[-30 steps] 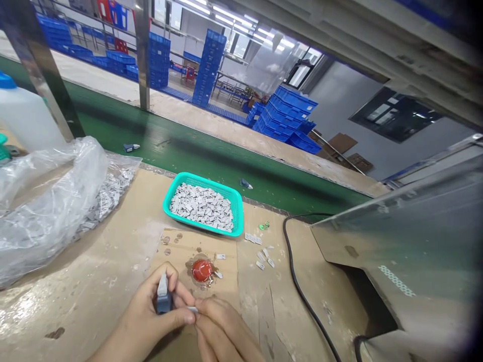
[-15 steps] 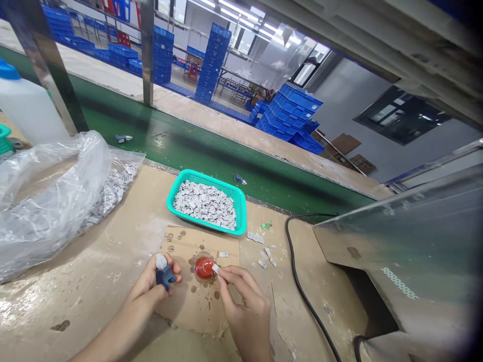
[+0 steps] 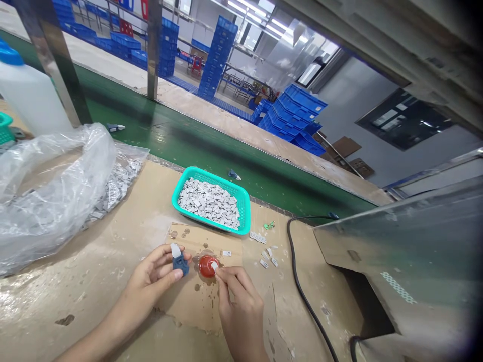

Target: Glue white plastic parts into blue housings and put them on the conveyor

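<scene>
My left hand (image 3: 160, 274) is closed on a small dark blue plastic part with a whitish tip (image 3: 180, 261), held upright left of the red dish. Between thumb and fingertips, my right hand (image 3: 241, 296) pinches a small light grey plastic piece (image 3: 214, 265) over the edge of a shallow red dish (image 3: 206, 266). Whether the piece touches what is in the dish I cannot tell. Wet spots surround the dish on a cardboard sheet (image 3: 184, 296). One more grey piece (image 3: 227, 254) lies on that cardboard, just behind the dish.
A turquoise basket (image 3: 211, 229) full of grey pieces stands behind the cardboard. Loose pieces (image 3: 264, 264) and a black cable (image 3: 302, 291) lie to the right, beside a metal housing (image 3: 400, 251). At left are a clear plastic bag (image 3: 56, 201) and a white jug (image 3: 33, 100). A green belt (image 3: 181, 141) runs behind.
My left hand has moved right, nearer the dish, and the blue part has turned in its fingers. My right hand has brought the grey piece slightly in over the dish. The view has shifted a little.
</scene>
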### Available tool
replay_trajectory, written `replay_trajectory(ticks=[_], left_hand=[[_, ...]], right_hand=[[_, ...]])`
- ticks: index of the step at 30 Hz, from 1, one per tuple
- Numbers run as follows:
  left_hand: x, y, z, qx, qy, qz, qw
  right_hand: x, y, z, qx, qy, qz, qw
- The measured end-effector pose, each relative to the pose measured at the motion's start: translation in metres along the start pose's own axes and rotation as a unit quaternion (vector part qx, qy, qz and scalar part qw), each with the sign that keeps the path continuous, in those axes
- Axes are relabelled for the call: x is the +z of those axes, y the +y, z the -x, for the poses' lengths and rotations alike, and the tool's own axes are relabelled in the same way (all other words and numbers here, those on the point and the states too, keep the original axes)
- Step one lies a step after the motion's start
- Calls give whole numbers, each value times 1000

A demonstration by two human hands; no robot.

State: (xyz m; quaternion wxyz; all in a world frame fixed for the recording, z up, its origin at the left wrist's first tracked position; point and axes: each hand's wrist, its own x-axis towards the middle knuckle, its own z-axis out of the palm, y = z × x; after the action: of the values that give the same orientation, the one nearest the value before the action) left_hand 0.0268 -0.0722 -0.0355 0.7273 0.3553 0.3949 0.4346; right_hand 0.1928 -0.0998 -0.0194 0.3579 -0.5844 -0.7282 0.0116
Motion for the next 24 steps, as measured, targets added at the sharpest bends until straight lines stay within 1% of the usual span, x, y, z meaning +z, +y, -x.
replay_trajectory(ticks=[3,6,10,15,16,20,21,22,24], left_hand=[[1,2,1,-10,26,18,999],[2,3,3,-50,52,72,995],[3,7,5,-91,36,157,983],[6,14,8,-96,51,133,985],[6,15,9,-94,43,140,985],[4,16,11,-103,-21,202,974],[4,16,12,-105,-20,194,975],[5,16,12,-105,-5,173,979],[7,17,14,-105,40,129,985]], right_hand=[[1,-1,1,3,1,9,1000],[2,-2,1,3,-4,7,1000],[-1,-2,0,-4,11,6,1000],[-14,-4,-7,-1,36,-8,999],[-15,-4,-7,2,30,-11,999],[-12,-1,-5,12,12,-20,1000],[-10,0,-3,14,15,-22,1000],[-8,1,-2,17,17,-25,999],[-5,4,1,19,19,-35,999]])
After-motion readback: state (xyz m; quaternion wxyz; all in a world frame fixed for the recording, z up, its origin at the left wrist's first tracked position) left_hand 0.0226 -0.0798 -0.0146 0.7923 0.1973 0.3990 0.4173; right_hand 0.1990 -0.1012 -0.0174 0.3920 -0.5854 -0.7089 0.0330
